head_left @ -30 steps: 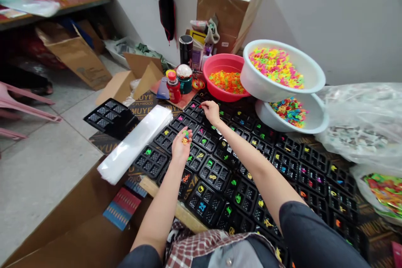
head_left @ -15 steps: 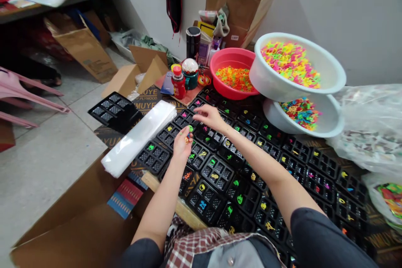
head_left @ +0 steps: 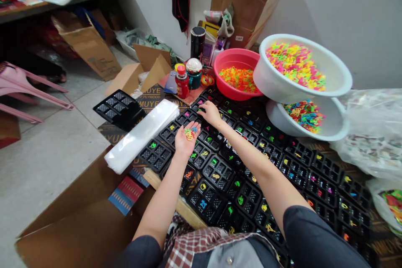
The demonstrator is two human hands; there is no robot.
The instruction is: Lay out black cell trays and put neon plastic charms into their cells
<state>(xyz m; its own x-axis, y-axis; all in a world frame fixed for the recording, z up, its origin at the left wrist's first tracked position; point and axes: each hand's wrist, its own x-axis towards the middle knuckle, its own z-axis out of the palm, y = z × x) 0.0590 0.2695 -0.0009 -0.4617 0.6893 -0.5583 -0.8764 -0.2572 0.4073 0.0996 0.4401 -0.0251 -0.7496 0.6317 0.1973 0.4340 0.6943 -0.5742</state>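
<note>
My left hand point(head_left: 185, 144) is palm up above the black trays, holding several small coloured plastic shapes point(head_left: 189, 134) in yellow, blue, green and red. Just beyond it, my right hand point(head_left: 211, 115) reaches low over the far trays, fingers bent downward and thumb close to them. Whatever its fingertips hold, if anything, is too small to make out. Black compartment trays point(head_left: 218, 171) lie in rows below both arms. Many have small coloured shapes in one or two of their compartments, such as a blue one point(head_left: 203, 204) close to me.
A stack of clear plastic sleeves point(head_left: 141, 138) and spare black trays point(head_left: 117, 109) lie left. Behind stand a red basin point(head_left: 220, 60) and two stacked pale basins point(head_left: 339, 73) of coloured shapes, with a red-capped bottle point(head_left: 182, 81). An open carton point(head_left: 72, 217) stands front left.
My left hand has opened out flat, showing the coloured shapes on its palm. My right hand's fingers have curled down toward the trays. The view has shifted slightly.
</note>
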